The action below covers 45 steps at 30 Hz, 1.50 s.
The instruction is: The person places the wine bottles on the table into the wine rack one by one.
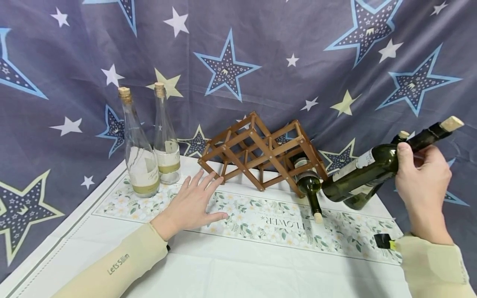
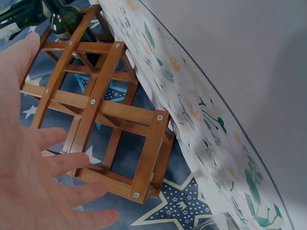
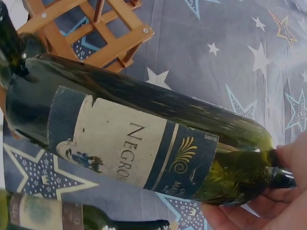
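Note:
My right hand (image 1: 422,178) grips a green wine bottle (image 1: 363,165) around its neck and shoulder. The bottle is tilted, its corked end up to the right and its base near the rack's right end. A wooden lattice wine rack (image 1: 270,157) stands at the back of the table. Another green bottle (image 1: 308,184) lies in its right end, corked neck pointing forward. My left hand (image 1: 193,200) is spread, fingers straight, in front of the rack's left end; nothing is in it. In the right wrist view the held bottle's label (image 3: 129,143) is visible.
Two clear corked bottles (image 1: 141,169) stand at the left. A further green bottle (image 1: 359,200) stands behind the held one, partly hidden. A floral runner (image 1: 253,219) lies across the white table (image 1: 223,269). A star-patterned cloth (image 1: 261,33) hangs behind.

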Each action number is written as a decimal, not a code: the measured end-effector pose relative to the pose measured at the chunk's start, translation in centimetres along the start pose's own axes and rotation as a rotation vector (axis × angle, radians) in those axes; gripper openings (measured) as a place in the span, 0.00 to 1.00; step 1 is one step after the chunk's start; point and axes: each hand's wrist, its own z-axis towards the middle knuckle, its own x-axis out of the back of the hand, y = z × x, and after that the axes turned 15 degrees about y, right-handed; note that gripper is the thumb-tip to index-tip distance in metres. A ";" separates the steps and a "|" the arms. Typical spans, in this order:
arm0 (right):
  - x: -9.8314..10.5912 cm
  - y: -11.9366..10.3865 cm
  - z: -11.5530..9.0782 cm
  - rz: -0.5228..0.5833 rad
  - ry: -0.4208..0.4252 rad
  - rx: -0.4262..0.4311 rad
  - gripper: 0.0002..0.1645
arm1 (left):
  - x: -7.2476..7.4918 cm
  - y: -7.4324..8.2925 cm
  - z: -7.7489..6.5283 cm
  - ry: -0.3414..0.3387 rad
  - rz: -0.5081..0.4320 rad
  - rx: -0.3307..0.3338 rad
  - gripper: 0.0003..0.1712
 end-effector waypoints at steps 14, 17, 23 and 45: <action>-1.8 -0.3 -1.7 0.225 -0.073 -0.205 0.11 | 0.0 0.1 0.1 0.003 0.006 -0.008 0.61; -2.4 -0.1 -2.3 0.313 -0.103 -0.288 0.13 | 0.0 0.2 0.1 0.010 -0.003 -0.004 0.61; -3.5 0.4 -3.4 0.549 -0.138 -0.513 0.16 | -0.1 0.4 0.1 0.016 -0.008 -0.003 0.61; -5.6 0.8 -7.1 0.797 -0.238 -0.781 0.28 | 0.3 2.8 3.3 0.052 -0.057 -0.054 0.63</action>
